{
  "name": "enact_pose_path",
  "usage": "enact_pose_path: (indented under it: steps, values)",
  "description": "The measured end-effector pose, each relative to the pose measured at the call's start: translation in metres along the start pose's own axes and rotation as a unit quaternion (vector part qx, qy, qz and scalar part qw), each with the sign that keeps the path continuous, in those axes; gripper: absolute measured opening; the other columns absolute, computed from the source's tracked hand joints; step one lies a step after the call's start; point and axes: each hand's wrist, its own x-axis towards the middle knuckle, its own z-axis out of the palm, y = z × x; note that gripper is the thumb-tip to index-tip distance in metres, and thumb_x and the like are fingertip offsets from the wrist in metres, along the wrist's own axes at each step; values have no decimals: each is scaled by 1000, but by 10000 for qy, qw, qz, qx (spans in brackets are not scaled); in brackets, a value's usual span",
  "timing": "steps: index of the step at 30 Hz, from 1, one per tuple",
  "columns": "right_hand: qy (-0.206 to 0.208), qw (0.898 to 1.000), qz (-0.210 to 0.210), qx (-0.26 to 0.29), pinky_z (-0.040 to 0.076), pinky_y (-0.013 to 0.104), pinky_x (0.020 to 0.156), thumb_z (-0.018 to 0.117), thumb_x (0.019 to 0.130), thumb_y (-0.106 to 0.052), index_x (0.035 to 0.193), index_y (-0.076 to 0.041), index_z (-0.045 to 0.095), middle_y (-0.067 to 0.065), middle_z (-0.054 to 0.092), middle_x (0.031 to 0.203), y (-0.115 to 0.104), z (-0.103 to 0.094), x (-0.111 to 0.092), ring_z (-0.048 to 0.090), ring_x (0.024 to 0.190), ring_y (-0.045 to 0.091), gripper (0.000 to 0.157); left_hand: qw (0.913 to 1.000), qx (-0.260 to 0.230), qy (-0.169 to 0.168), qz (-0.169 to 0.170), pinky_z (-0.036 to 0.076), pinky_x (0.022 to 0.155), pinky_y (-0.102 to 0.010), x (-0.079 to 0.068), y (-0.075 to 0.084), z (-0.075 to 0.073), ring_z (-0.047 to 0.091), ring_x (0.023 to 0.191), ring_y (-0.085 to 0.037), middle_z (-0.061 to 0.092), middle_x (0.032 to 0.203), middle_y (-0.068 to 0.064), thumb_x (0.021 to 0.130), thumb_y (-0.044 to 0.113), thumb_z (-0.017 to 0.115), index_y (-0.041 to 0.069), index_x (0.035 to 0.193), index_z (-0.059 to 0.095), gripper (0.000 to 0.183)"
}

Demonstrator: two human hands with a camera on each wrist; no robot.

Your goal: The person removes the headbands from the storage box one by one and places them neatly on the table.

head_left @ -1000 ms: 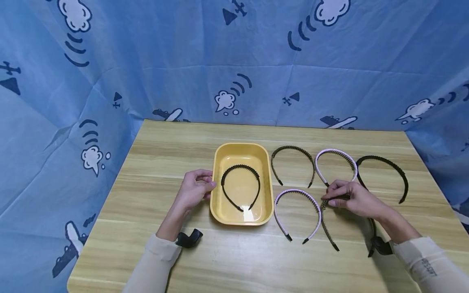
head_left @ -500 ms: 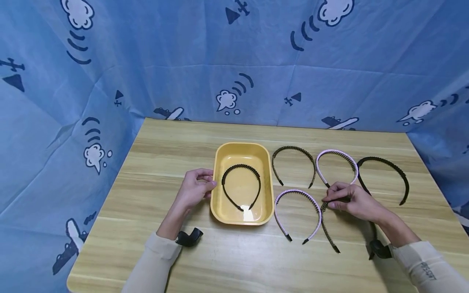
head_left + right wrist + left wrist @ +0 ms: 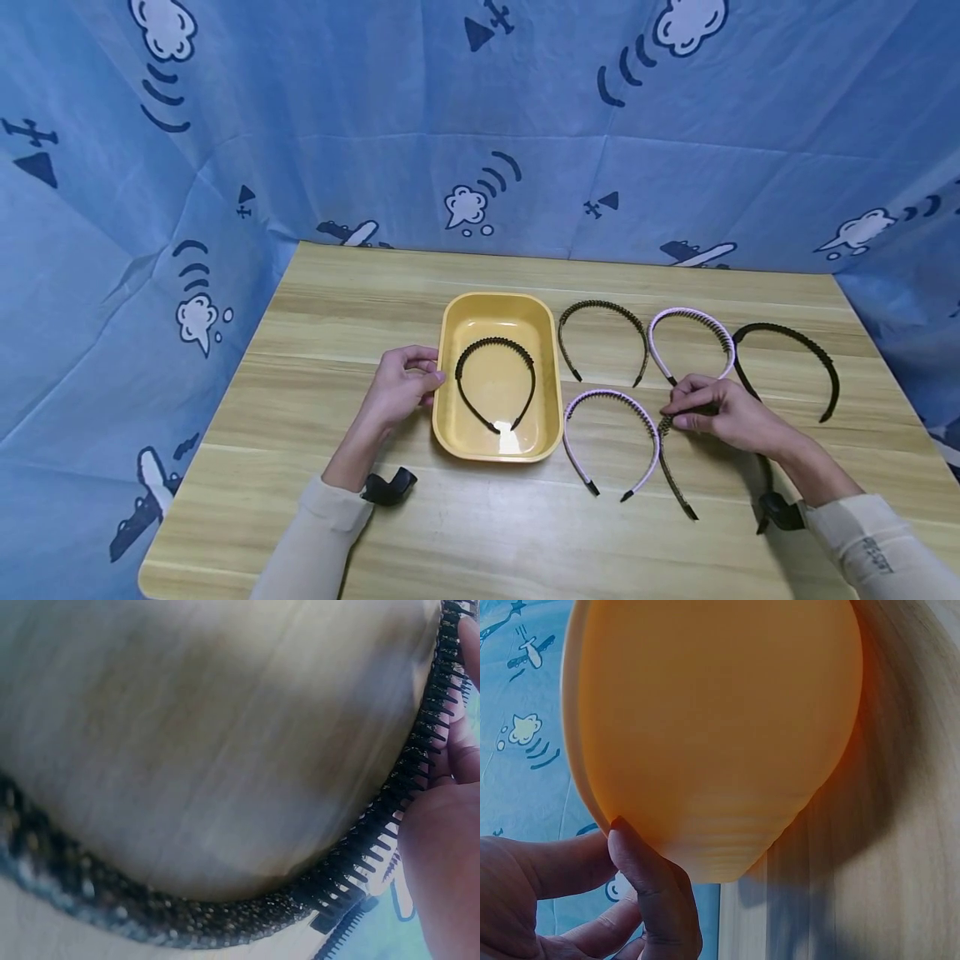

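Note:
My left hand [image 3: 401, 387] pinches the left rim of a yellow plastic tray [image 3: 553, 417], thumb against the rim. The left wrist view shows the tray's outer wall [image 3: 720, 727] beside the fingers. Inside the tray lies a black toothed headband [image 3: 461, 396]. My right hand [image 3: 723, 412] pinches a dark brown, glittery toothed headband [image 3: 675, 483] near its top, partly hidden by the hand. Its teeth show close up in the right wrist view, where the band [image 3: 210, 922] curves across the bottom. A pink headband [image 3: 572, 446] lies just left of it.
Behind these lie a brown headband [image 3: 600, 303], another pink headband [image 3: 686, 312] and a black headband [image 3: 795, 333]. The wooden table [image 3: 337, 292] backs onto a blue patterned cloth [image 3: 360, 100]. Dark devices sit on both wrists.
The view shifts slightly. Both hands keep nearly the same place; the right hand still holds the brown headband and the left still holds the tray.

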Motion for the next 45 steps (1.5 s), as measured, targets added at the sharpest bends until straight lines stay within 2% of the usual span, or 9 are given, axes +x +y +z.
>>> enact_pose_path:
  steps: [9, 16, 28, 37, 45]
  values:
    - [-53, 9999, -73, 48, 44, 10, 79, 75, 80, 4, 97, -3, 77, 10, 65, 96, -1, 0, 0, 58, 89, 6, 19, 10000, 38, 6, -53, 52, 54, -22, 0, -1, 0, 58, 66, -14, 55, 97, -11, 86, -7, 67, -9, 123, 58, 39]
    - [18, 9999, 9, -121, 42, 9, 82, 75, 80, 3, 99, -5, 77, 9, 65, 98, -2, -1, 0, 57, 93, 4, 20, 10000, -3, -14, 23, 52, 54, -22, 1, 0, 0, 58, 65, -14, 55, 95, -10, 85, -7, 66, -9, 123, 58, 38]
    - [-136, 9999, -26, 58, 46, 12, 80, 73, 83, 3, 103, -3, 75, 12, 68, 99, -3, -1, -4, 61, 91, 7, 21, 10000, 11, -58, -19, 53, 53, -23, -1, -3, 1, 57, 64, -14, 55, 95, -10, 85, -8, 66, -9, 122, 59, 38]
    - [-15, 9995, -279, 136, 49, 13, 80, 71, 82, 7, 101, 1, 74, 14, 71, 97, -9, -3, 0, 65, 91, 9, 20, 10000, -14, -77, 41, 51, 53, -21, -1, -3, 2, 55, 62, -12, 54, 94, -10, 85, -9, 66, -10, 123, 58, 38]
    - [202, 9996, -197, -74, 50, 15, 73, 71, 84, 6, 100, 0, 75, 11, 72, 94, -19, -11, 6, 64, 88, 3, 17, 10000, -19, -59, 70, 53, 54, -22, 1, -4, 0, 56, 63, -12, 55, 95, -11, 85, -9, 66, -10, 124, 58, 40]
